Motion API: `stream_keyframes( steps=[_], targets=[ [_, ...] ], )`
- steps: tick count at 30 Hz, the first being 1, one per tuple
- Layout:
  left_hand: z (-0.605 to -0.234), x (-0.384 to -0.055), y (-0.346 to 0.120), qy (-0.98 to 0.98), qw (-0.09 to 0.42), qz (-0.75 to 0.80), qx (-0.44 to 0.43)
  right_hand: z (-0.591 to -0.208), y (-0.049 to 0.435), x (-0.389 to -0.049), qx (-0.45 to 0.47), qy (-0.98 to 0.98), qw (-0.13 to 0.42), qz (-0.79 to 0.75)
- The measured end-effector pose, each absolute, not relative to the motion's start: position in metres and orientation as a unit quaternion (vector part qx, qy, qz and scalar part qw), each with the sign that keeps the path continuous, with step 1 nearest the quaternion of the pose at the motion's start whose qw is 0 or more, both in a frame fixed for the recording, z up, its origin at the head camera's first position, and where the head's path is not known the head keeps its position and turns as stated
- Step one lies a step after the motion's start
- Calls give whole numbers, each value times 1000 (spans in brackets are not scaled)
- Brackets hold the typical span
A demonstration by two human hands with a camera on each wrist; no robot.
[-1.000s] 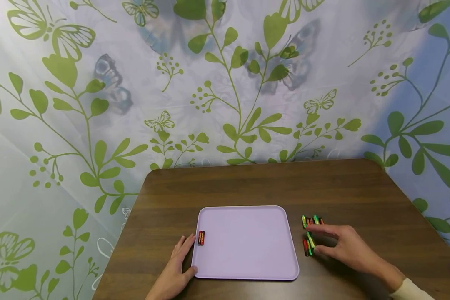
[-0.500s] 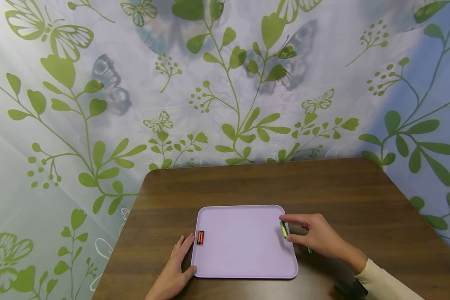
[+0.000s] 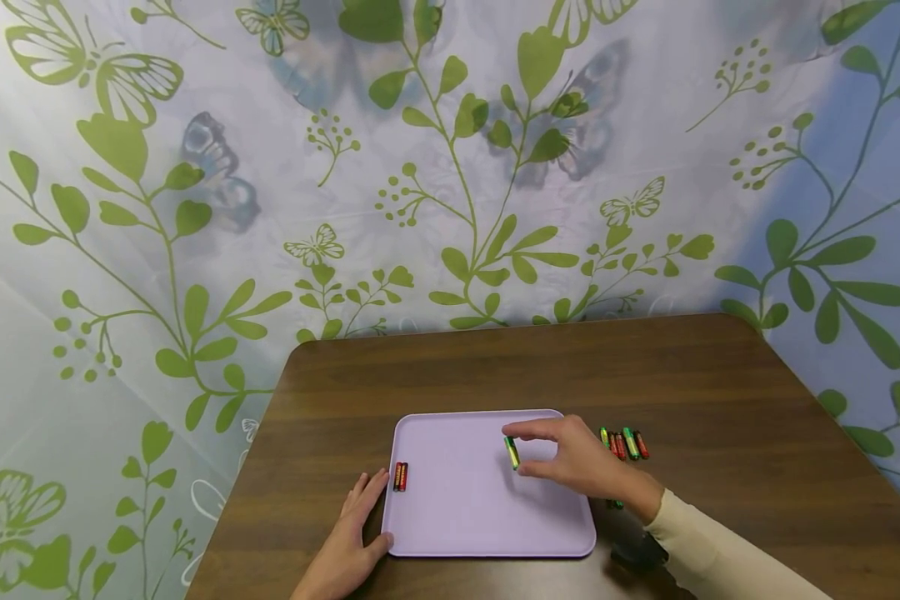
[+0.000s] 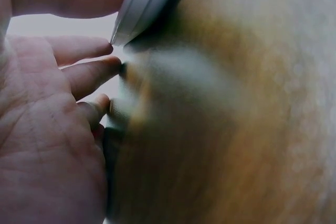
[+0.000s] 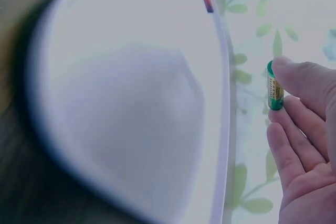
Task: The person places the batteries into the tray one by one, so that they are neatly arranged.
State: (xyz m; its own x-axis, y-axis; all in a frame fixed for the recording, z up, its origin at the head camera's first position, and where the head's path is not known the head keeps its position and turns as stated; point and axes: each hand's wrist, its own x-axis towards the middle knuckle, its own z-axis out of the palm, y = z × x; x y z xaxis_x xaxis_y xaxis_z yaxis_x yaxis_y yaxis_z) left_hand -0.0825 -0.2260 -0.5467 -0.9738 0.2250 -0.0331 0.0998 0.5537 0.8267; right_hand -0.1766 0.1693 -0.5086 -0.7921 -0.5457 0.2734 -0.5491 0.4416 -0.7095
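Well, leafy backdrop (image 3: 390,167) edges brown table (image 3: 495,371); right grip (image 3: 581,458) pinches battery (image 3: 512,454), left grip (image 3: 351,533) relaxed.

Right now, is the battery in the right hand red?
No, the right hand holds a green and yellow battery over the lilac tray.

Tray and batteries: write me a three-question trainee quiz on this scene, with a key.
1. Multiple choice: what colour is the battery that the right hand pinches? (a) plain red (b) green and yellow (c) blue
2. True or false: the left hand is holding a battery.
3. Fill in: ___ batteries lie on the tray, near its left side.

Key: 1. b. 2. False; it rests at the tray's left side. 3. Two.
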Motion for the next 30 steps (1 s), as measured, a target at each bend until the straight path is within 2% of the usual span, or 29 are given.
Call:
stream_keyframes(
  steps=[18,30],
  targets=[
    [-546,-81,-225,881,66,460,87,-508,92,-188,342,-829,-28,441],
    [-546,-82,-225,881,67,460,86,-520,50,-186,350,-825,-18,444]
  ],
)
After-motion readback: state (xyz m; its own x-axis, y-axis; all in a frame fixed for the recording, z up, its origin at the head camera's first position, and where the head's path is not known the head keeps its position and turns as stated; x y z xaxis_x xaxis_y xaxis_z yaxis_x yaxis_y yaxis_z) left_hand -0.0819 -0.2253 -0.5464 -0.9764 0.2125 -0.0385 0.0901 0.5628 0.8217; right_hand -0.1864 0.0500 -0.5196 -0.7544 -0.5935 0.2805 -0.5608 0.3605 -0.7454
